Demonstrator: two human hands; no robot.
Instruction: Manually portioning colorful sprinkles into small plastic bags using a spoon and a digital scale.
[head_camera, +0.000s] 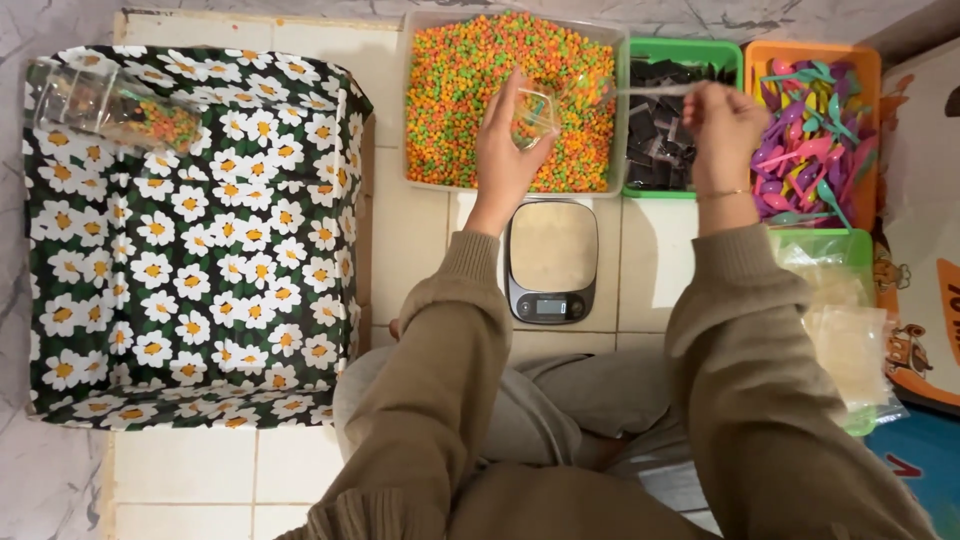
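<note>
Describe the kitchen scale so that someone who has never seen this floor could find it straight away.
Start at the big clear bin of orange, green and yellow pellets at the top. The scale sits on the tiled floor just below it, between the person's forearms. It alone is a flat, pale-topped slab with a dark front strip holding a small display.

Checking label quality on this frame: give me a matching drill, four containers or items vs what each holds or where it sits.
Things:
1. clear tub
2. green bin
3. orange bin
4. kitchen scale

Contents or place:
A. pink, purple and teal plastic spoons
B. small black packets
C. on the tiled floor, just below the clear tub, nothing on its platform
D. orange, green and yellow bits

Pairs: 1-D, 2-B, 3-A, 4-C.

The left hand holds a small clear cup over the clear tub.
</note>
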